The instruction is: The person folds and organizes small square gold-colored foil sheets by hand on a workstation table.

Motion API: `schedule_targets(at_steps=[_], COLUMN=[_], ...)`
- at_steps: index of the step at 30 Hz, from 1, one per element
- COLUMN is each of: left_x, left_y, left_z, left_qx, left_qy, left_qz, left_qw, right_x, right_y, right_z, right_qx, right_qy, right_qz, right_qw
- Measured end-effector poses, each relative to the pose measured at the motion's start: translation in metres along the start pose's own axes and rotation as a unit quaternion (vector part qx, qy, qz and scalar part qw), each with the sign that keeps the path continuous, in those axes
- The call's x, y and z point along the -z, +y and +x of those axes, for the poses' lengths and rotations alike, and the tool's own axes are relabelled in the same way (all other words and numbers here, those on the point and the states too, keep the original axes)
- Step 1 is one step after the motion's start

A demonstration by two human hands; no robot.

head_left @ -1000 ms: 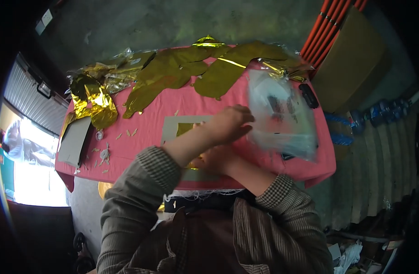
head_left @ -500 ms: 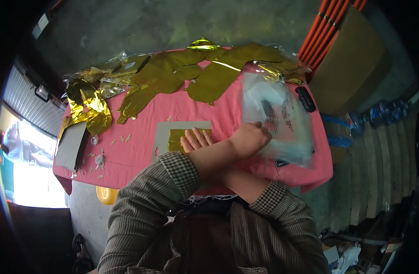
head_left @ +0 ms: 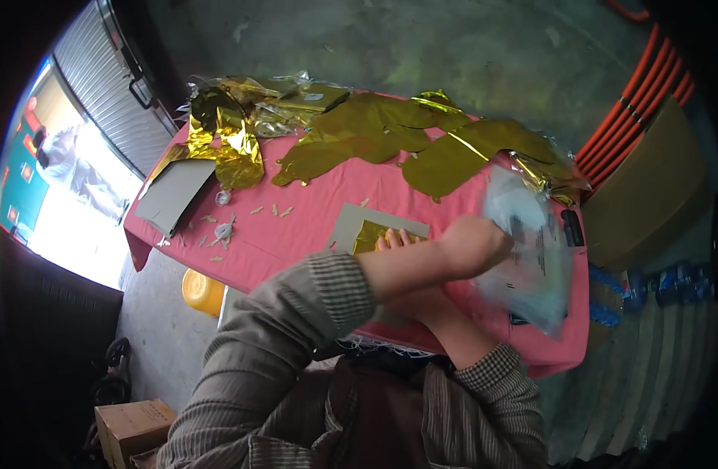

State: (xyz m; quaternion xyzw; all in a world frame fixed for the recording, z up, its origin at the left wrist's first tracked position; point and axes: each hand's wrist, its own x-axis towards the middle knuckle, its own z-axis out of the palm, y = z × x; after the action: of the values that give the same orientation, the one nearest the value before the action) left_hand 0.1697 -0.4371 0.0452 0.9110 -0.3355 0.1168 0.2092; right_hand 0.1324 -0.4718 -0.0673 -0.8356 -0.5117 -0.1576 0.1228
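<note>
My forearms cross over the pink-covered table, the left one on top. My left hand (head_left: 480,246) reaches to the right with curled fingers at the near-left edge of a stack of clear plastic bags (head_left: 535,270). The fingertips are mostly hidden, but the bags are smeared by motion beside it, and it looks closed on one. My right hand (head_left: 398,240) passes beneath the left forearm. Its fingers lie stretched out on a folded gold foil piece (head_left: 365,234), which rests on a grey card (head_left: 345,222).
Large gold foil sheets (head_left: 359,129) spread along the back of the table. Grey boards (head_left: 171,195) lie at the left, near small scraps (head_left: 222,233). A black object (head_left: 571,227) sits by the right edge. Orange pipes (head_left: 624,109) and cardboard (head_left: 648,195) stand beyond; a person is outside the doorway.
The view has turned, so the table appears tilted and shifted right. My left hand stays by the blurred plastic bags, whose lower part has shifted. The right hand remains on the gold foil piece.
</note>
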Motion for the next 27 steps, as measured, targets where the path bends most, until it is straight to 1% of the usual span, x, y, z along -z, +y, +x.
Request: schedule_targets(at_steps=[1,2,3,4,5,6,7,8,9,11,12,13,14,16,17,19,20,22,23,24,26,27], left_x=[0.014,0.029,0.043,0.058,0.075,0.089,0.098,0.109,0.122,0.135,0.139,0.141,0.14,0.141,0.143,0.153,0.157,0.165,0.168,0.171,0.171,0.164], left_y=[-0.008,-0.014,-0.024,-0.032,-0.044,-0.052,-0.06,-0.072,-0.08,-0.1,-0.111,-0.118,-0.128,-0.138,-0.141,-0.143,-0.143,-0.139,-0.133,-0.119,-0.093,-0.091], left_z=[-0.012,-0.025,-0.039,-0.056,-0.076,-0.097,-0.119,-0.141,-0.162,-0.207,-0.228,-0.247,-0.268,-0.293,-0.299,-0.304,-0.307,-0.308,-0.308,-0.302,-0.284,-0.276], left_qx=[-0.018,-0.036,-0.055,-0.047,-0.014,-0.009,0.037,0.045,0.065,0.137,0.15,0.209,0.238,0.27,0.272,0.276,0.281,0.259,0.321,0.322,0.347,0.307], left_qy=[0.069,0.126,0.16,0.194,0.136,0.179,0.178,0.162,0.132,0.085,0.071,0.055,0.031,-0.027,-0.028,-0.104,-0.104,-0.124,-0.154,-0.154,-0.16,-0.154], left_qz=[-0.032,-0.029,-0.046,-0.041,0.02,0.009,-0.017,-0.015,-0.005,-0.007,0.006,-0.014,-0.012,0.01,0.009,0.085,0.085,0.221,0.207,0.207,0.159,0.082], left_qw=[0.997,0.991,0.985,0.979,0.99,0.984,0.983,0.986,0.989,0.987,0.986,0.976,0.971,0.963,0.962,0.952,0.95,0.932,0.911,0.911,0.91,0.936], right_x=[0.004,0.011,0.032,0.044,0.029,0.028,0.028,0.026,0.03,0.031,0.03,0.028,0.029,0.031,0.03,0.029,0.028,0.027,0.028,0.028,0.029,0.03], right_y=[-0.003,-0.006,-0.011,-0.014,-0.013,-0.012,-0.013,-0.013,-0.014,-0.014,-0.014,-0.013,-0.013,-0.013,-0.013,-0.013,-0.012,-0.012,-0.012,-0.012,-0.012,-0.012], right_z=[0.0,0.001,0.01,0.015,0.009,0.009,0.008,0.007,0.009,0.01,0.009,0.008,0.008,0.009,0.008,0.007,0.008,0.007,0.008,0.008,0.008,0.008], right_qx=[0.041,0.043,-0.049,-0.14,-0.109,-0.108,-0.112,-0.115,-0.124,-0.12,-0.115,-0.117,-0.116,-0.116,-0.114,-0.111,-0.111,-0.104,-0.104,-0.105,-0.105,-0.106], right_qy=[0.035,0.035,-0.101,-0.235,-0.135,-0.135,-0.116,-0.097,-0.117,-0.118,-0.118,-0.112,-0.114,-0.119,-0.116,-0.113,-0.108,-0.11,-0.11,-0.111,-0.111,-0.114], right_qz=[0.016,0.019,0.082,0.142,0.069,0.07,0.088,0.107,0.098,0.086,0.067,0.069,0.071,0.069,0.065,0.068,0.068,0.062,0.059,0.057,0.056,0.056], right_qw=[0.998,0.998,0.99,0.951,0.982,0.982,0.983,0.983,0.981,0.982,0.984,0.984,0.984,0.984,0.985,0.985,0.986,0.986,0.987,0.987,0.987,0.986])
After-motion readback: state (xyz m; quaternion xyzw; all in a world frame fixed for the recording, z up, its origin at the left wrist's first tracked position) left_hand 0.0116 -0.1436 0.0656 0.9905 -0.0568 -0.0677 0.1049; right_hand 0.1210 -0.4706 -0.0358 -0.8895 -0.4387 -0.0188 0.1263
